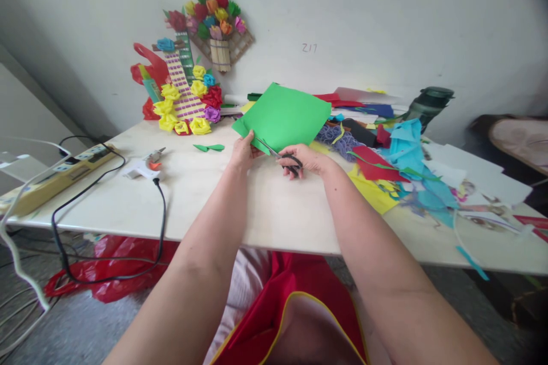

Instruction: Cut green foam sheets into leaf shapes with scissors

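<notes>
A sheet of green paper (285,114) is held up over the table, tilted toward me. My left hand (245,151) pinches its lower left edge between thumb and fingers. In my right hand (302,159) is a pair of scissors (291,164) with black handles, my fingers through the loops. The scissor blades point left and lie against the lower edge of the sheet, close to my left fingers. Two small cut green leaf shapes (208,147) rest on the table, left of my left hand.
A glue gun (145,167) with a black cord and a yellow power strip (60,177) are at left. Paper flower crafts (184,85) stand at the back left. Coloured paper scraps (406,165) and a dark bottle (428,107) occupy the right. The table's front edge (295,250) is near me.
</notes>
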A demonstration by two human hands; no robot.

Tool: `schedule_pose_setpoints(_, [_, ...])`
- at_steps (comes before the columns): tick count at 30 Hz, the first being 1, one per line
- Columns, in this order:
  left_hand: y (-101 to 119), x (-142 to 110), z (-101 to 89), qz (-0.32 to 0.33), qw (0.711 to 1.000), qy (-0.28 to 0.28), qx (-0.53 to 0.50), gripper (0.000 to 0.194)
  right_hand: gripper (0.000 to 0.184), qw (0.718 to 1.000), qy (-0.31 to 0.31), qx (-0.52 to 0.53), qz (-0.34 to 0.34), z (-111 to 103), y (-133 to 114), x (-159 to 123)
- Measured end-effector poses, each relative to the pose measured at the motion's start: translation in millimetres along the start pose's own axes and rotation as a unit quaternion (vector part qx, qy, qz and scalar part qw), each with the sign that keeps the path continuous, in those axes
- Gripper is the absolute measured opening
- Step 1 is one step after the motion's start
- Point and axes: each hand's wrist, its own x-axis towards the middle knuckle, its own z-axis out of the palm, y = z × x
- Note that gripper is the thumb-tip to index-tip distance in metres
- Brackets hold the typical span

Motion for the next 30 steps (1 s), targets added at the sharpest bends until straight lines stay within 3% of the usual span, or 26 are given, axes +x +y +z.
schedule_pose_setpoints(7, [3.7, -4.5, 3.2, -0.01, 1.0, 0.013, -0.005, 0.015, 0.035, 1.0, 0.017, 0.013, -0.011, 1.9, -2.2, -1.0])
schedule_pose_setpoints(15, [1.5, -5.1, 4.3, -0.006, 1.0, -0.005, 0.005, 0.017, 0.02, 0.999, -0.023, 0.002, -0.024, -1.1, 6.1, 3.0])
schedule_pose_setpoints(30, [1.5, -4.6, 3.6, -0.016, 0.999, -0.027, 0.002, 0.018, 0.024, 0.999, -0.026, -0.02, -0.034, -3.7, 10.1, 4.4])
